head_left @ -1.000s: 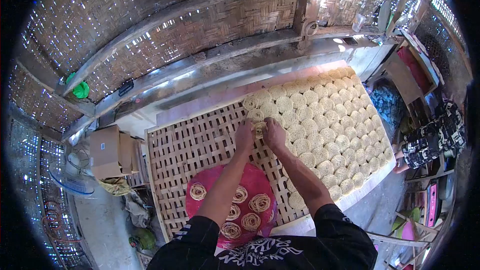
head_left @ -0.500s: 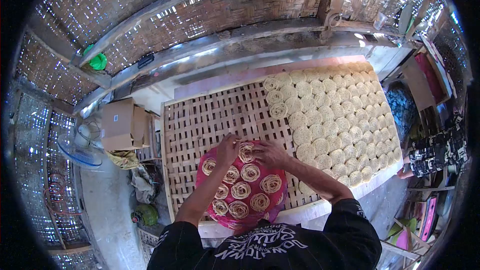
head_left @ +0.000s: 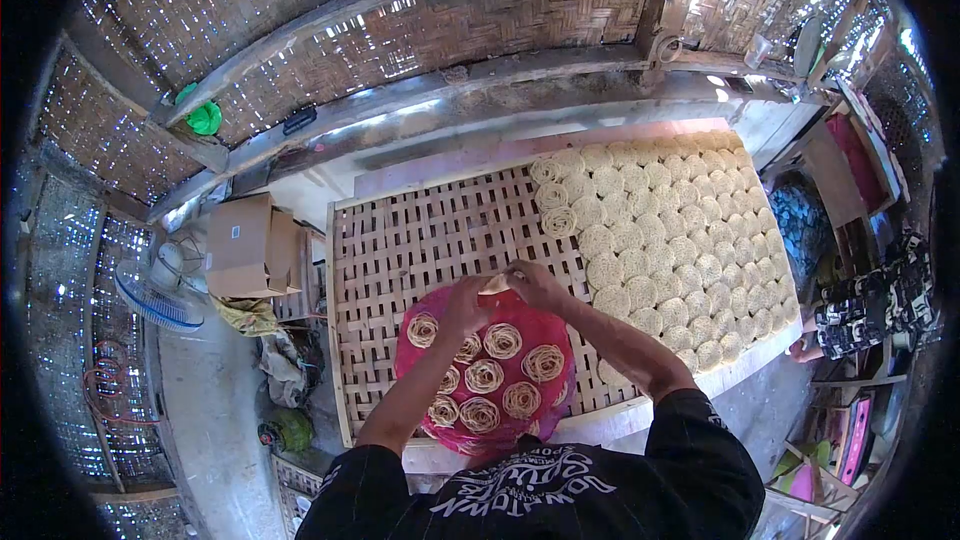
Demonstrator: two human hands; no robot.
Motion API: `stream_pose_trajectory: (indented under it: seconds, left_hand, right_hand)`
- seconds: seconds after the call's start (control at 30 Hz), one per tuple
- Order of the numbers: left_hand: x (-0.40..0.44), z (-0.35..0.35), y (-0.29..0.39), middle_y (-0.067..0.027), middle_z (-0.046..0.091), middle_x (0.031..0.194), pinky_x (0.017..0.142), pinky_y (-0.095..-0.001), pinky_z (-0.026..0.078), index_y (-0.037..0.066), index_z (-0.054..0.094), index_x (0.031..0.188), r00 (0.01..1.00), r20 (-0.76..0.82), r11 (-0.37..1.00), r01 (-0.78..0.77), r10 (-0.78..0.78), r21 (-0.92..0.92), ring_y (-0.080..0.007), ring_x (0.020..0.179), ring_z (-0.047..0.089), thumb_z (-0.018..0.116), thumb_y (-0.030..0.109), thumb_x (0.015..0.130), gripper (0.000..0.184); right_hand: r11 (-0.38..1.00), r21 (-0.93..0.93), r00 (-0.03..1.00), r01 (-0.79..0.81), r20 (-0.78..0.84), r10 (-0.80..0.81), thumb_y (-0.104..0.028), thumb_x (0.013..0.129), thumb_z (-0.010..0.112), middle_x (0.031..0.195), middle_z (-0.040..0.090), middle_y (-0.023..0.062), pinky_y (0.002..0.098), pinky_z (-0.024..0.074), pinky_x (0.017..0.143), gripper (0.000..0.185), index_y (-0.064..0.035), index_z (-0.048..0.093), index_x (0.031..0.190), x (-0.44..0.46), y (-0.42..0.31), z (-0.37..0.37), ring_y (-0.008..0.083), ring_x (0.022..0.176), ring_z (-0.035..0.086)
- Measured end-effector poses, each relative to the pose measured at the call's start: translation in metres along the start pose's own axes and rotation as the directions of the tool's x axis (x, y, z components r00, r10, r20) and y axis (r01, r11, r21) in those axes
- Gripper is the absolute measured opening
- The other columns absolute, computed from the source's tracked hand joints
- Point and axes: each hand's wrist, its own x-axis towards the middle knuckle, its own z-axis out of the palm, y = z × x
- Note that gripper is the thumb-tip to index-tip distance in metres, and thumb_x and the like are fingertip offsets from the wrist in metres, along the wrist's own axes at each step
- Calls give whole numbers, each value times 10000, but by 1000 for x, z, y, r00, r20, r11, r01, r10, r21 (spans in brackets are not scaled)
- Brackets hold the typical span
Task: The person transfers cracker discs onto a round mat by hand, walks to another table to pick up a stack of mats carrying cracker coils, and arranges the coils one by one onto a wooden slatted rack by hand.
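Between my two hands is a pale coil of noodle-like strands, lifted off the red round tray. My left hand grips its left side. On the far side, the fingers of my right hand are closed on it too, partly covering it. Several similar loose coils lie spread on the red tray, close to my body. Beneath the tray is a woven bamboo rack. Flat round coils lie in close rows over its right part.
A cardboard box stands left of the rack, with a fan beyond it. At the right edge is another person's patterned clothing. A wooden beam runs along the woven wall behind.
Both hands have raised the coil from the far edge of the red tray. It is now tilted between my fingers, and my hands are closer together.
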Motion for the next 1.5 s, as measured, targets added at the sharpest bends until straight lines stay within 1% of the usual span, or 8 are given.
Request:
stream_pose_trajectory:
  seconds: [0.07, 0.2, 0.67, 0.97, 1.07, 1.2, 1.27, 1.5]
  left_hand:
    - [14, 19, -21, -155, 665, 1060, 858, -391, 499, 10, 641, 1108, 958, 56, 951, 285, -280, -121, -298, 938, 644, 724, 164, 774, 377]
    - [42, 21, -27, -118, 686, 965, 808, -332, 491, -16, 640, 1081, 957, 80, 848, 285, -279, -447, -200, 868, 634, 718, 189, 824, 338]
    - [63, 29, -26, -26, 662, 888, 752, -268, 464, -19, 659, 1016, 946, 226, 600, 321, -231, -732, -90, 822, 580, 642, 254, 937, 285]
    - [67, 7, 5, 12, 600, 755, 611, -247, 401, 10, 691, 934, 946, 197, 709, 323, -257, -627, -69, 660, 490, 658, 261, 905, 254]
    - [78, 3, 19, 6, 628, 781, 637, -258, 439, 14, 689, 944, 931, 206, 550, 347, -302, -759, -70, 672, 526, 680, 204, 885, 199]
    - [106, 44, -42, -38, 652, 780, 679, -290, 489, 0, 665, 986, 996, -83, 932, -10, -22, -363, -122, 703, 598, 712, 143, 835, 214]
    - [132, 53, -40, -60, 654, 776, 687, -316, 506, -7, 645, 1011, 949, 25, 807, 281, -315, -519, -157, 719, 622, 716, 135, 820, 249]
    - [207, 65, -27, -161, 650, 857, 713, -402, 506, -2, 596, 896, 921, -258, 928, 209, -293, -308, -300, 777, 641, 648, 72, 812, 123]
  right_hand:
    - [994, 81, 993, 73, -94, -65, -169, 913, 586, 836, 634, 63, 308, 474, 648, 221, -22, 625, 1073, 9, 16, 0, 126, 706, 562]
    - [886, 438, 983, -151, -24, 180, -201, 911, 610, 938, 666, 73, 312, 491, 765, 295, 6, 617, 1120, 13, -3, -16, 151, 861, 595]
    - [922, 357, 980, 147, -181, -86, -68, 877, 682, 988, 648, 34, 264, 477, 760, 220, -45, 691, 1095, 21, -5, -23, 105, 873, 590]
    - [945, 311, 976, 96, -215, -29, -102, 878, 674, 953, 667, 57, 264, 487, 741, 222, -1, 688, 1075, 21, -14, -25, 115, 832, 605]
    - [951, 307, 966, 31, -252, 50, -126, 879, 675, 900, 669, 59, 264, 486, 730, 238, 14, 679, 1072, 28, -18, -37, 105, 808, 590]
    - [960, 273, 946, 63, -322, 30, -154, 881, 672, 860, 669, 39, 254, 482, 697, 237, 17, 676, 1045, 61, 24, -48, 88, 789, 579]
    - [971, 239, 946, 15, -317, 64, -145, 876, 662, 837, 668, 17, 258, 488, 687, 214, -4, 677, 1036, 78, 36, -58, 85, 763, 582]
    - [991, -129, 841, 44, -531, -106, -89, 853, 610, 819, 674, 122, 356, 523, 704, 118, -35, 610, 958, 145, 42, -88, 246, 758, 665]
